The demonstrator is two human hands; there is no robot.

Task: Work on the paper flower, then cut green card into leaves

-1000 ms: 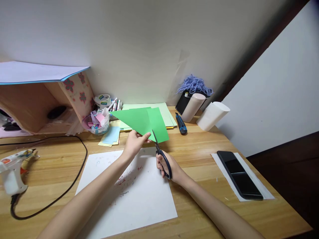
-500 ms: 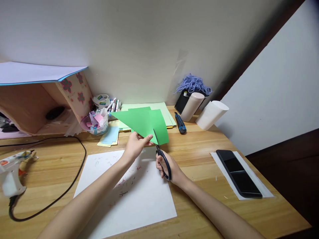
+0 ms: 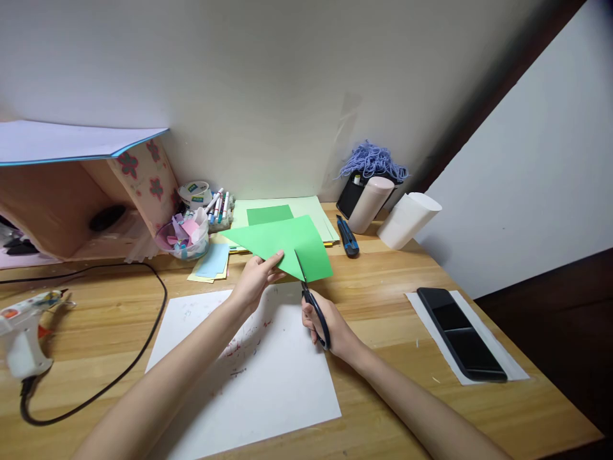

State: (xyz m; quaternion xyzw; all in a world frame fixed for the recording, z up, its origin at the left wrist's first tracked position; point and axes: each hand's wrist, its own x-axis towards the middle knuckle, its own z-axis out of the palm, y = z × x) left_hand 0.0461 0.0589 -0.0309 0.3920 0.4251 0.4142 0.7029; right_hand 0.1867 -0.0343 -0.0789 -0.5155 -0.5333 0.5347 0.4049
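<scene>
My left hand [image 3: 256, 279] pinches the lower edge of a green sheet of paper [image 3: 278, 237], thumb on top and fingers beneath. The sheet is held up above the table, with a pointed corner to the left. Black-handled scissors [image 3: 322, 324] are in my right hand [image 3: 330, 326], fingers through the handles. Their blades reach into the sheet's lower edge, right of my left thumb; the lower blade is hidden by the paper. Under both hands lies a white sheet [image 3: 268, 390] with red and dark marks. Another green piece [image 3: 269, 214] rests on pale green paper [image 3: 306, 206] behind.
On the left are a hot glue gun [image 3: 26, 332] with its black cord, a cardboard box [image 3: 138, 191], a tub of paper scraps [image 3: 184, 236] and markers [image 3: 220, 206]. A utility knife [image 3: 347, 236], white paper roll [image 3: 409, 220] and phone [image 3: 460, 333] are on the right.
The held green sheet has shifted slightly right and down, uncovering more of the green piece behind. My left thumb has moved a little left and up on it. The scissors stay at its edge.
</scene>
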